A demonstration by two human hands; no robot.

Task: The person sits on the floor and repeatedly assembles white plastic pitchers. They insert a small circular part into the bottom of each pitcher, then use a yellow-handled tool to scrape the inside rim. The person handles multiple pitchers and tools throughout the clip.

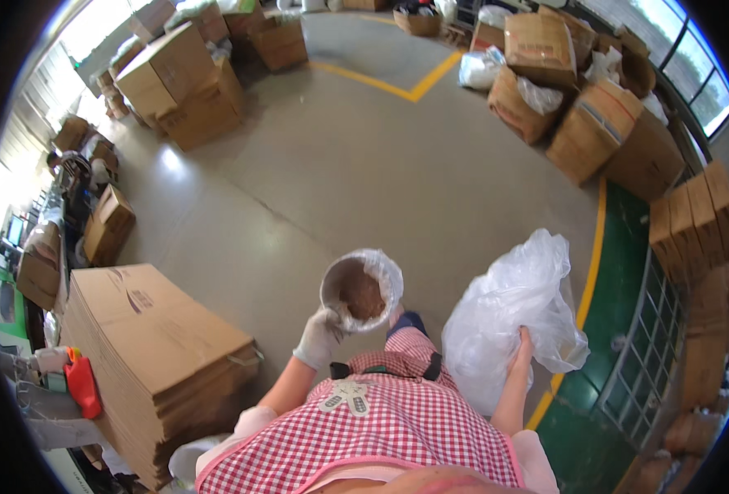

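Note:
My left hand (318, 338), in a white glove, grips the near-left rim of a round, whitish bin (329, 284). Clear plastic film covers part of the bin's rim. Its mouth faces up, and something brown (363, 298) shows at the bottom, too indistinct to name. On the right, my bare right hand (522, 350) is closed on a large, crumpled, translucent plastic bag (496, 305). The bag hangs loosely around that hand, hiding some of the fingers. Bin and bag are held apart, in front of my checked apron (414, 436).
To my left rises a tall stack of flattened cardboard boxes (159, 321), beside a red object (83, 387). Cartons (591, 132) pile up at the far right and boxes (175, 74) at the far left. A metal grid (644, 354) borders the green floor strip. Another person (72, 169) is at the left.

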